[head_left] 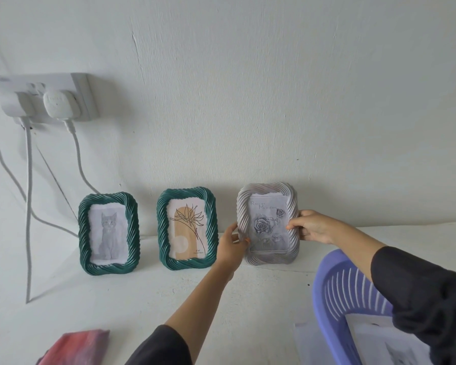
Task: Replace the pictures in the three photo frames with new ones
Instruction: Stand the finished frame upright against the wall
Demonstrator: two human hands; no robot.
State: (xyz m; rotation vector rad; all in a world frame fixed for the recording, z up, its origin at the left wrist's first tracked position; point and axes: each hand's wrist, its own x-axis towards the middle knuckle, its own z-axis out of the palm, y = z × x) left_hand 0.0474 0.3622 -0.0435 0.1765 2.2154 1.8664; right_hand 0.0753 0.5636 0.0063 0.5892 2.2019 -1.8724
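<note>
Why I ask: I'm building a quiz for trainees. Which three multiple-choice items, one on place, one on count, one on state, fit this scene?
1. Where does the cat frame stand in the row?
A. leftmost
B. middle
C. rightmost

2. How many frames are green?
A. one
B. two
C. three

3. What holds the grey frame?
A. nothing
B. one hand
C. both hands

Answers:
1 A: the cat frame stands left of the flower frame.
2 B: the cat frame and flower frame are green, and the third is grey.
3 C: the left hand grips its left edge and the right hand grips its right edge.
</note>
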